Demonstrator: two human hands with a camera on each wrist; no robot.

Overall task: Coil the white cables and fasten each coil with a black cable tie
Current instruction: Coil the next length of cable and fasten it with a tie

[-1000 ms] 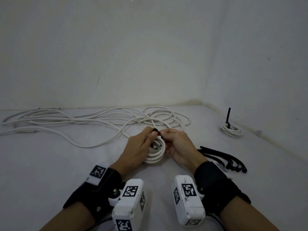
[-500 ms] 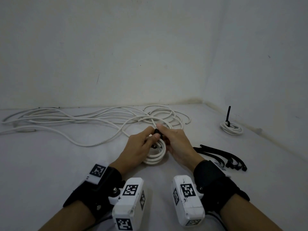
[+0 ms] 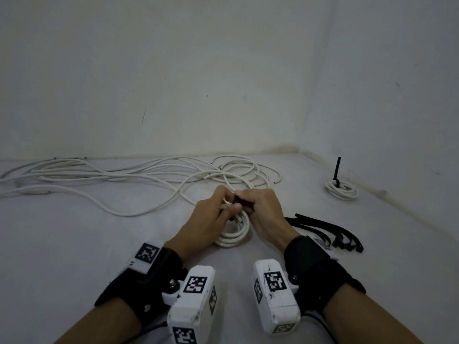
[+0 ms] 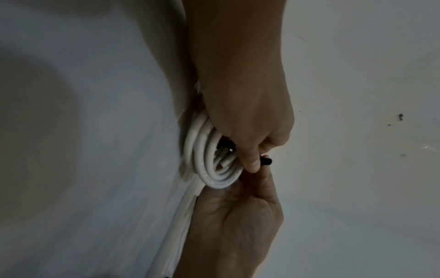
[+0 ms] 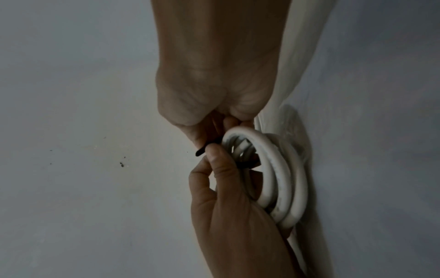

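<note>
Both hands have closed together above the coil [image 3: 233, 234]: left hand [image 3: 211, 217] and right hand [image 3: 263, 212] grip the black cable tie [image 3: 238, 200]; a slipped tail would let loops spring loose.

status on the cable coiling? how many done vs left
Done: one tied coil by the right wall, tie tail sticking up. In hand: a second coil, left hand gripping it while the right hand pinches a black cable tie at its top. Left: the loose white cables behind, with spare ties waiting.

Smooth plastic-sheathed white cable coil [image 3: 233, 238]
</note>
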